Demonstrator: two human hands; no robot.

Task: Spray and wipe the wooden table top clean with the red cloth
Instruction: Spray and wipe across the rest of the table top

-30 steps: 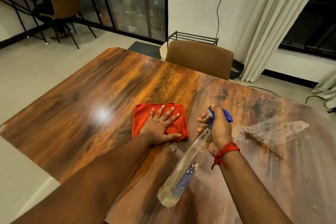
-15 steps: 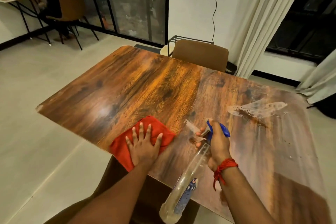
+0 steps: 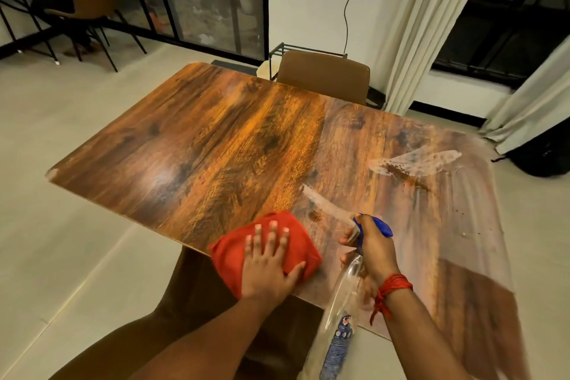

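Left fingers [image 3: 271,233] are spread flat on the red cloth [image 3: 265,251], pressed at the worktop's [image 3: 216,145] near edge. Right fingers [image 3: 350,239] are wrapped around the spray bottle [image 3: 342,311], tilted just beside a whitish smear [image 3: 327,203].

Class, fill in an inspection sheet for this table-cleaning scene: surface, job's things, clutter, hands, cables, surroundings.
Surface: wooden table top, glossy on the left, whitish smears on the right.
Job's things: red cloth at the near edge; spray bottle, blue head.
Clutter: nothing seen.
Hands: left hand flat on the cloth; right hand grips the bottle.
Cables: black cable down the wall.
Surroundings: brown chair, curtain.
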